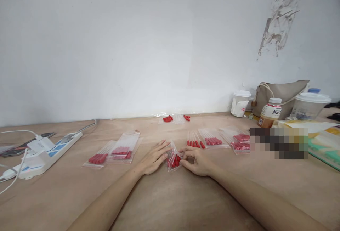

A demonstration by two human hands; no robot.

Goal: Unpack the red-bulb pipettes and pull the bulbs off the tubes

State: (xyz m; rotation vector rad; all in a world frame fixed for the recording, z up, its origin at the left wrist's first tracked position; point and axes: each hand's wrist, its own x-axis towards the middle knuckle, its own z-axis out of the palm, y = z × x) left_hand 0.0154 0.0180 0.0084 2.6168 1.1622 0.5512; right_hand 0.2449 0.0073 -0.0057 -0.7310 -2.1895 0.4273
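Observation:
A small clear zip bag holding several droppers with red rubber bulbs lies on the table between my hands. My left hand rests at the bag's left side, fingers stretched out, with the thumb by its edge. On the right, my right hand has thumb and forefinger pinched together at the bag's edge. Just beyond that hand lie loose droppers, red bulbs toward me. Filled bags sit to the right, partly overlapping others. To the left are more filled bags, their red bulbs nearest me.
Clear plastic with red bulbs and thin tubes lies near the wall. At left is a white power strip with cables and a phone. A paper-wrapped cup, a bottle, a bag and a lidded tub stand at right.

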